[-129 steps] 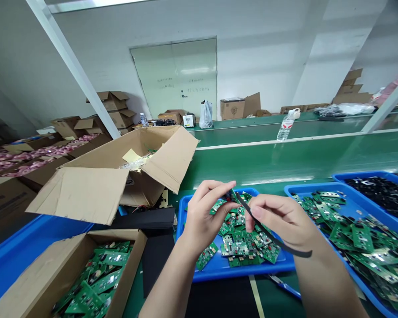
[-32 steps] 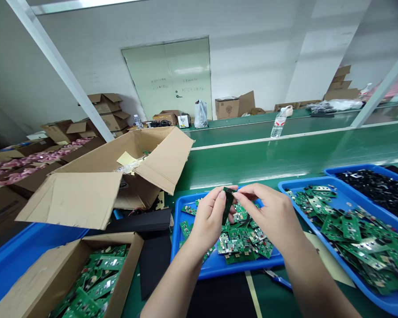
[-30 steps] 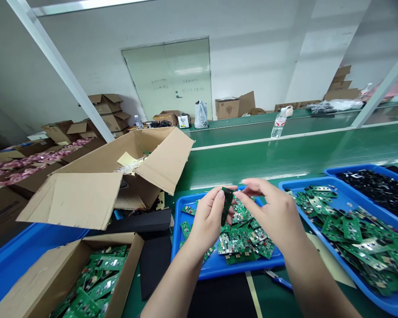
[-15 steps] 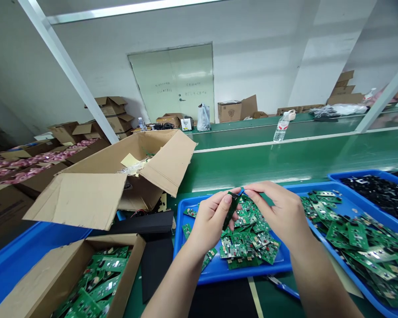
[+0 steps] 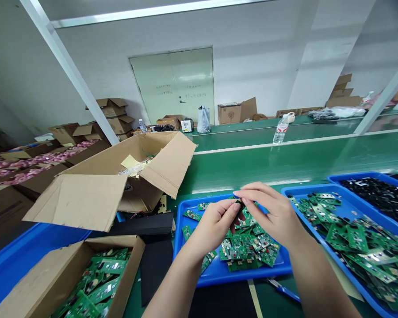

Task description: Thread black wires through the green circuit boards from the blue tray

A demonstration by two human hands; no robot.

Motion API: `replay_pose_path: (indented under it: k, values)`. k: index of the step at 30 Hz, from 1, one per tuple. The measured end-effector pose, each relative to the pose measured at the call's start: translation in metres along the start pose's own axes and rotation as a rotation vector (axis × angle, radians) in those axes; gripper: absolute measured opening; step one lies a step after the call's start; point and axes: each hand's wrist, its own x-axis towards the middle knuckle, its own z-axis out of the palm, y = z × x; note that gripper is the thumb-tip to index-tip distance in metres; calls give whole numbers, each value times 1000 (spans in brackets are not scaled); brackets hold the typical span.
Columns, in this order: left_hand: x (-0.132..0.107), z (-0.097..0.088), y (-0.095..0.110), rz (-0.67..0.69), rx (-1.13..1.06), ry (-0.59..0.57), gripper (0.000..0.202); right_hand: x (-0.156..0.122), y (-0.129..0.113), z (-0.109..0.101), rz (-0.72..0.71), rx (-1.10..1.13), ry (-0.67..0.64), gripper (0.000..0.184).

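Above the middle blue tray (image 5: 199, 279), my left hand (image 5: 215, 223) is closed round a small circuit board (image 5: 239, 206). Only a dark edge of the board shows between thumb and fingers; the rest is hidden. My right hand (image 5: 275, 214) comes in from the right, its thumb and forefinger close together at the board's upper end. Whatever those fingertips pinch is too small to make out. Beneath both hands, a pile of green circuit boards (image 5: 235, 245) with small soldered parts lies in the tray.
At right stand a blue tray of boards (image 5: 287, 191) and another with black parts (image 5: 381, 190). A small carton (image 5: 137, 251) holds more boards at lower left, behind it a large open carton (image 5: 86, 194). A blue-handled tool (image 5: 285, 290) lies before the middle tray. Further back stands a bottle (image 5: 280, 130).
The board has turned in my left hand, so less of it shows. My right fingertips have shifted slightly left over its end, and the blue bit seen between them is no longer visible.
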Motion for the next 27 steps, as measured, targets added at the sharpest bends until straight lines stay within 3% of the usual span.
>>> replay_pose_path:
  k: [6, 9, 12, 14, 17, 19, 21, 23, 27]
  values:
    - [0, -4, -4, 142, 305, 89, 30, -4, -12, -7, -6, 100, -2, 50]
    - [-3, -8, -3, 231, 331, 106, 32, -7, -13, -11, 116, 289, 164, 43]
    - [-6, -12, -3, 374, 363, 201, 40, -6, -1, -13, 288, 575, 395, 27]
    - [-8, -15, -3, 487, 422, 270, 41, -3, 11, -14, 404, 729, 423, 23]
    - [-8, -17, -4, 649, 557, 336, 39, 0, 21, -13, 540, 849, 143, 29]
    - [-7, -17, -4, 733, 651, 357, 38, 1, 17, -10, 581, 858, -107, 37]
    - [-6, -17, -5, 790, 719, 376, 37, 1, 6, -7, 607, 845, -271, 39]
    - [-6, -17, -6, 824, 754, 400, 36, 1, -7, -5, 639, 854, -330, 35]
    - [-6, -18, -6, 855, 756, 408, 38, 2, -20, -2, 694, 915, -303, 28]
